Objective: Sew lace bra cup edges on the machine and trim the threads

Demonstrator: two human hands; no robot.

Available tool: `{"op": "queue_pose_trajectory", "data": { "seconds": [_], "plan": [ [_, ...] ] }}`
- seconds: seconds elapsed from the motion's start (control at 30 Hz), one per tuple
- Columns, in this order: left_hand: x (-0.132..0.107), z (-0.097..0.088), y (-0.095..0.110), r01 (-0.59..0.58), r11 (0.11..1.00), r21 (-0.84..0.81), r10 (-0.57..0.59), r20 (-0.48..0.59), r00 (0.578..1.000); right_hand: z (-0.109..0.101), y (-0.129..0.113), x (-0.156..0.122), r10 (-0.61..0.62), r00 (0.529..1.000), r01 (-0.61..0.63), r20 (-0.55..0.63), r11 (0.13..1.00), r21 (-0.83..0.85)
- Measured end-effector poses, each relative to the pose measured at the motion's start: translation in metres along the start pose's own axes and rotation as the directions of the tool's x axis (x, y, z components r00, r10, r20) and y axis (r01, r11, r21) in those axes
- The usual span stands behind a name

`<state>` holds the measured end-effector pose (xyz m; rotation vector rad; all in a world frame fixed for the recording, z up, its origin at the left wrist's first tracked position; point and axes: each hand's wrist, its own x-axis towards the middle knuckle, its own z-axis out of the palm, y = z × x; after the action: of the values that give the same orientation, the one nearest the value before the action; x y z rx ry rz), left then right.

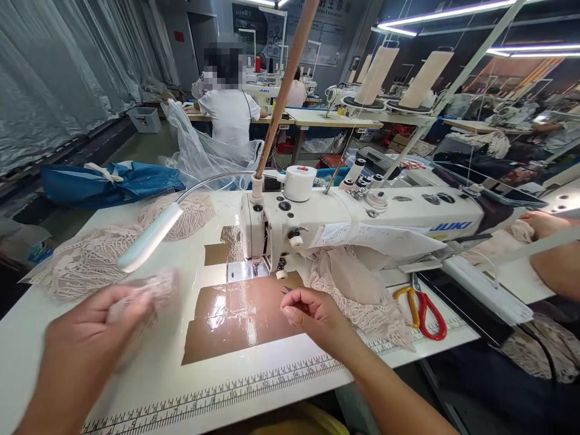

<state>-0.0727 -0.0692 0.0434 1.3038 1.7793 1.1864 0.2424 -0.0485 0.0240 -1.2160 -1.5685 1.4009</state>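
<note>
My left hand (97, 332) is closed on a crumpled piece of beige lace (158, 287) over the left of the sewing table; the lace is smeared by motion. My right hand (312, 311) is curled in front of the sewing machine (362, 214). From its fingers stick out the thin dark points of a small pointed tool (286, 290), most of it hidden in the palm. Between the hands, brown tape sheets (244, 314) cover the table around the needle plate (238, 272). Beige lace fabric (362, 290) lies bunched under the machine arm, right of my right hand.
Lace piles (90, 260) lie at the table's left, below a lit lamp (151, 235). Scissors with red and yellow handles (430, 314) rest at the right. A ruler strip (217, 393) runs along the front edge. Another person (229, 115) sits ahead; someone's arm (555, 260) shows at right.
</note>
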Motion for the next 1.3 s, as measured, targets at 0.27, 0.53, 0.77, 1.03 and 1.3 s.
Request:
{"op": "queue_pose_trajectory", "data": {
  "seconds": [0.27, 0.53, 0.77, 1.03, 1.3],
  "plan": [
    [0.003, 0.147, 0.010, -0.663, 0.385, 0.642, 0.395, 0.535, 0.747, 0.000, -0.015, 0.029, -0.050, 0.989, 0.117, 0.139, 0.837, -0.534],
    [-0.006, 0.123, 0.017, -0.697, 0.539, 0.473, 0.281, 0.679, 0.678, 0.022, 0.018, 0.042, -0.115, 0.952, 0.305, 0.284, 0.443, -0.843],
    [0.021, 0.115, -0.013, -0.795, 0.552, 0.251, 0.481, 0.683, 0.549, 0.029, 0.016, 0.045, -0.067, 0.965, 0.260, 0.252, 0.320, -0.911],
    [0.043, 0.128, -0.029, -0.887, 0.343, 0.308, 0.600, 0.655, 0.459, 0.032, 0.004, 0.055, -0.015, 0.985, 0.170, 0.173, 0.289, -0.942],
    [0.055, 0.127, -0.029, -0.915, 0.327, 0.237, 0.632, 0.665, 0.398, 0.037, 0.014, 0.056, -0.094, 0.987, 0.153, 0.133, 0.268, -0.951]
  ]
}}
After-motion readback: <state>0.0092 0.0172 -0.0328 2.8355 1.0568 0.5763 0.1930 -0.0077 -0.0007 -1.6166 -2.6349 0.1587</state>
